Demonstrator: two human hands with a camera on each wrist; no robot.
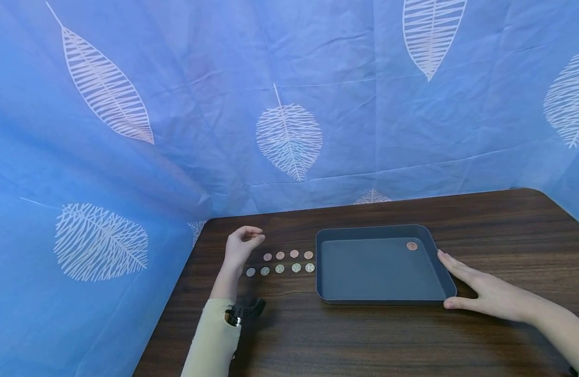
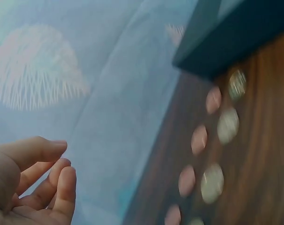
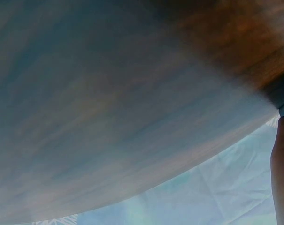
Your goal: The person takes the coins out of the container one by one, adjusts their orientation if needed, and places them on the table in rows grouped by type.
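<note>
In the head view my left hand is raised at the left end of two rows of coins, thumb and fingers bent with a gap between the tips and nothing visible in them. The back row holds several copper coins; the front row, several silver coins. Just right of them lies a dark grey rectangular tray with a single copper coin near its far right corner. My right hand rests against the tray's right side, fingers extended and thumb spread toward the near corner.
Everything stands on a dark wood-grain table. Behind and to the left hangs a blue cloth printed with white leaves. A black watch strap is round the left wrist, over the pale sleeve.
</note>
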